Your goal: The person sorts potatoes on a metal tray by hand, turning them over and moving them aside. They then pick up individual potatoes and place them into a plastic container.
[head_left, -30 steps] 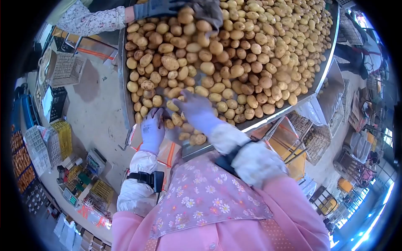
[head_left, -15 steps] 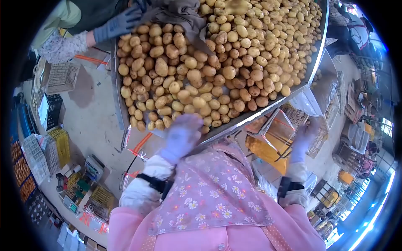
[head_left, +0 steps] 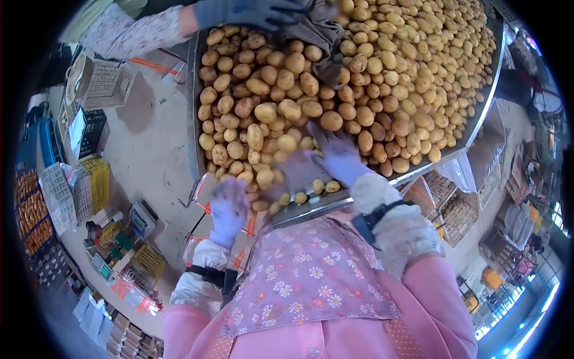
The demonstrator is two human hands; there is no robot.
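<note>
A large heap of potatoes [head_left: 269, 78] covers the metal-edged sorting table [head_left: 311, 206]. My right hand [head_left: 341, 157], in a thin lavender glove, reaches over the front edge with its fingers spread against the potatoes. To its left is a bare, blurred patch of table surface, with a few potatoes along the front rim. My left hand [head_left: 230, 202], gloved alike, is at the table's front left corner beside potatoes bunched there. Motion smears its fingers, so I cannot make out whether it holds anything.
Across the table, a co-worker's dark-gloved hand [head_left: 251, 13] is over the heap near a grey cloth [head_left: 320, 36]. An orange-marked bag [head_left: 206, 191] hangs on a frame below the left corner. Crates [head_left: 92, 179] and a pale basket [head_left: 107, 85] stand on the floor at left.
My right hand has come from the right, beyond the table, onto the potatoes. My left hand has moved left to the corner. Potatoes at the front have shifted, exposing table surface. The co-worker's hand moved right.
</note>
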